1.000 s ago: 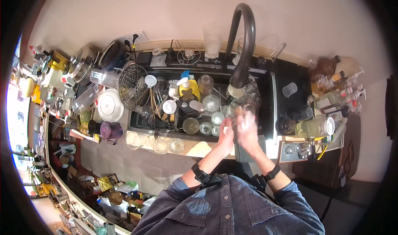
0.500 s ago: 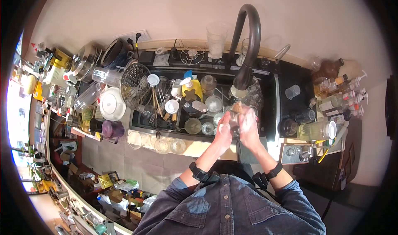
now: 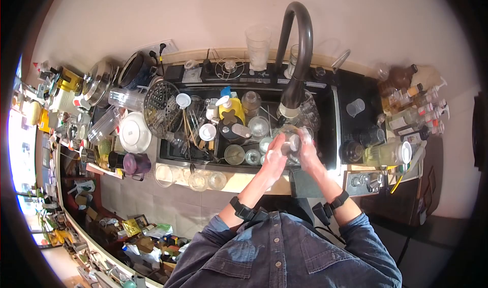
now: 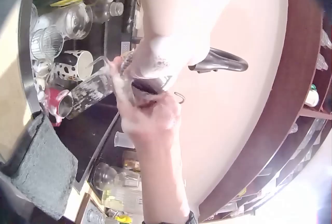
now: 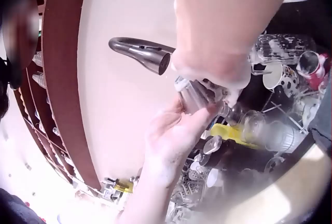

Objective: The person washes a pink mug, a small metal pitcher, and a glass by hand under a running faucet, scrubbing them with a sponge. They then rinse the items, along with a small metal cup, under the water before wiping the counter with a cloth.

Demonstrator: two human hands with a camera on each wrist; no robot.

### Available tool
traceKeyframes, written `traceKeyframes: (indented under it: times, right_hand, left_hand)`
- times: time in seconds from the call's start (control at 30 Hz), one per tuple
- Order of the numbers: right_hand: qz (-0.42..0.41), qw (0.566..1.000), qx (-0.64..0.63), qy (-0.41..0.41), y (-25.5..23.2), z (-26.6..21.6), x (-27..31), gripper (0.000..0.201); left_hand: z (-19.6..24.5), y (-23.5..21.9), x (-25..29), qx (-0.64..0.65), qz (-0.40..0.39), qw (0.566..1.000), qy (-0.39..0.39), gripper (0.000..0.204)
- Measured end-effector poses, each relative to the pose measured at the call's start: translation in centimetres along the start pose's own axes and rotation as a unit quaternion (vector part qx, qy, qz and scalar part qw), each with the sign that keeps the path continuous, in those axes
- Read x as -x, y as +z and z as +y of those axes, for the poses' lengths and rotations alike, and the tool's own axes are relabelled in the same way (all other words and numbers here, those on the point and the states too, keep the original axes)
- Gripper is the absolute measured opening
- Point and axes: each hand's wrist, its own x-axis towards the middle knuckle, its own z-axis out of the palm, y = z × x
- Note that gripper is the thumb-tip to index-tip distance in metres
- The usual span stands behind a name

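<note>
Glass (image 3: 291,144) newly tilted, crowded black sink (image 3: 328,135) below, pale wall (image 3: 203,24) behind

The dark sink (image 3: 325,148) holds a yellow pump bottle (image 3: 237,108) among several small glasses (image 3: 252,157); clear glass vessels (image 3: 197,180) stand along the pale counter edge (image 3: 244,183), a dark cloth (image 3: 305,184) draped over it; the black surface (image 3: 363,128) to the right carries a clear cup (image 3: 355,108), the ledge (image 3: 267,78) behind a tall glass (image 3: 258,52)
</note>
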Motion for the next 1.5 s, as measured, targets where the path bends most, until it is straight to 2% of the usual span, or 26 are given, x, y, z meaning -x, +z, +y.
traceKeyframes:
  times: [0.1,0.2,0.23,0.33,0.43,0.5,0.57,0.6,0.7,0.77,0.87,0.93,0.97,1.0,1.03,1.07,1.1,1.13,1.17,1.23,1.27,1.33,1.4,1.43,1.47,1.5]
  right_hand:
    - [-0.029,0.981,0.111,-0.155,0.2,0.0,0.5,0.050]
    - [-0.042,0.919,0.259,-0.295,0.1,-0.9,1.4,0.054]
    - [-0.053,0.903,0.288,-0.313,0.0,-1.2,1.5,0.052]
    - [-0.062,0.857,0.366,-0.358,-0.1,-2.8,2.3,0.044]
    - [0.001,0.822,0.415,-0.390,-0.1,-3.7,3.0,0.041]
    - [0.005,0.746,0.468,-0.473,-0.1,-4.3,3.2,0.045]
    - [-0.081,0.692,0.520,-0.494,0.8,-4.7,3.7,0.043]
    - [-0.090,0.664,0.587,-0.454,1.3,-4.5,3.8,0.047]
    - [-0.070,0.650,0.585,-0.481,1.5,-3.3,2.8,0.047]
    - [-0.061,0.664,0.579,-0.469,2.0,-3.4,2.9,0.039]
    - [-0.067,0.704,0.576,-0.409,1.7,-3.1,2.2,0.026]
    - [-0.131,0.740,0.543,-0.375,0.8,-3.1,1.0,0.024]
    - [-0.163,0.756,0.525,-0.357,0.1,-3.0,0.4,0.024]
    - [-0.172,0.815,0.475,-0.283,-0.7,-2.4,-0.5,0.027]
    - [-0.178,0.825,0.457,-0.281,-1.3,-1.8,-1.2,0.027]
    - [-0.159,0.946,0.269,-0.087,-0.9,-2.6,-0.7,0.027]
    - [-0.126,0.984,0.057,0.117,-0.5,-3.3,-0.2,0.028]
    - [-0.061,0.977,-0.062,0.196,-2.0,-1.3,-1.3,0.030]
    - [0.035,0.975,-0.117,0.184,-0.4,-3.4,0.5,0.035]
    - [0.097,0.980,-0.155,0.085,-1.2,-2.5,0.2,0.039]
    - [0.062,0.996,-0.045,-0.036,-1.5,-2.3,0.0,0.039]
    - [-0.004,0.947,0.173,-0.271,-2.2,-2.0,0.2,0.039]
    - [0.000,0.908,0.326,-0.264,-0.7,-3.4,2.7,0.041]
    - [-0.013,0.841,0.412,-0.351,-0.7,-2.9,2.6,0.043]
    - [-0.026,0.878,0.358,-0.317,0.1,-3.0,2.9,0.044]
    - [-0.027,0.949,0.213,-0.231,0.2,-2.6,2.9,0.043]
  left_hand:
    - [0.6,0.4,0.0,0.137,-0.095,0.986,0.002,0.039]
    - [1.2,0.3,0.7,0.165,-0.029,0.985,-0.040,0.033]
    - [1.2,0.3,0.6,0.181,-0.008,0.982,-0.060,0.033]
    - [-0.4,-2.0,-0.9,0.224,-0.103,0.968,-0.044,0.033]
    - [1.0,0.1,0.4,0.183,-0.021,0.980,-0.078,0.031]
    - [0.4,-0.2,-0.3,0.145,0.014,0.988,-0.055,0.031]
    - [0.3,-0.2,-0.1,0.125,0.032,0.991,-0.043,0.031]
    - [0.5,0.2,0.4,0.123,0.031,0.991,-0.044,0.030]
    - [1.3,1.8,1.4,0.038,0.040,0.998,-0.019,0.030]
    - [0.2,0.8,1.5,-0.110,0.030,0.993,0.042,0.032]
    - [-1.2,-0.5,1.4,-0.212,0.012,0.971,0.108,0.030]
    - [-0.9,-0.5,1.6,-0.331,0.015,0.931,0.155,0.034]
    - [-0.5,-0.4,2.0,-0.376,0.018,0.915,0.148,0.034]
    - [-0.1,-0.4,2.2,-0.419,0.022,0.896,0.142,0.035]
    - [0.2,-0.4,2.3,-0.462,0.027,0.876,0.134,0.036]
    - [0.2,-0.6,2.1,-0.434,0.027,0.891,0.129,0.037]
    - [0.3,-0.7,2.0,-0.318,0.022,0.941,0.114,0.036]
    - [0.3,-0.7,1.8,-0.196,0.017,0.976,0.097,0.035]
    - [0.5,-0.7,1.5,-0.070,0.012,0.994,0.080,0.034]
    - [1.2,-1.4,0.7,0.072,-0.012,0.997,0.026,0.027]
    - [1.4,-1.7,0.7,0.105,-0.020,0.994,0.010,0.026]
    - [1.1,-2.5,0.2,0.144,-0.005,0.989,-0.021,0.027]
    - [0.2,-2.9,-0.5,0.176,-0.054,0.983,-0.011,0.027]
    - [-0.2,-2.9,-0.8,0.193,-0.078,0.978,-0.006,0.028]
    - [0.5,-1.7,0.1,0.153,-0.060,0.986,-0.022,0.028]
    - [0.4,-1.4,0.3,0.160,-0.028,0.986,-0.037,0.027]
